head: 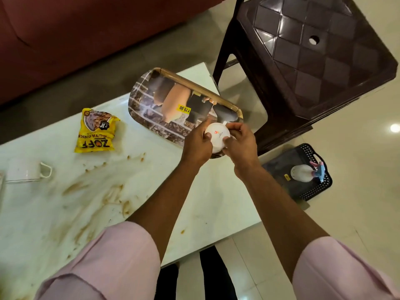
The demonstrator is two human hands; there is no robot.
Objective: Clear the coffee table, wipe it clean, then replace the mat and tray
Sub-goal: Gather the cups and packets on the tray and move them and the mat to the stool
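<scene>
Stained table point(91, 191): left hand point(198, 144) and right hand point(240, 144) grip cup point(217, 136) over tray's point(151, 98) near edge.

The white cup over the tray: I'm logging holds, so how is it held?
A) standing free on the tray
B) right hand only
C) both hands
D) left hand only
C: the left hand and right hand both clasp the white cup, above the tray.

Table centre: stained coffee table point(129, 191) lying bare between the snack packet point(96, 132) and the near edge.
Left edge: white mug point(28, 171) standing in the way.
Far right: tray point(173, 105) occupying the corner, dark stool point(313, 61) crowding just beyond.
</scene>
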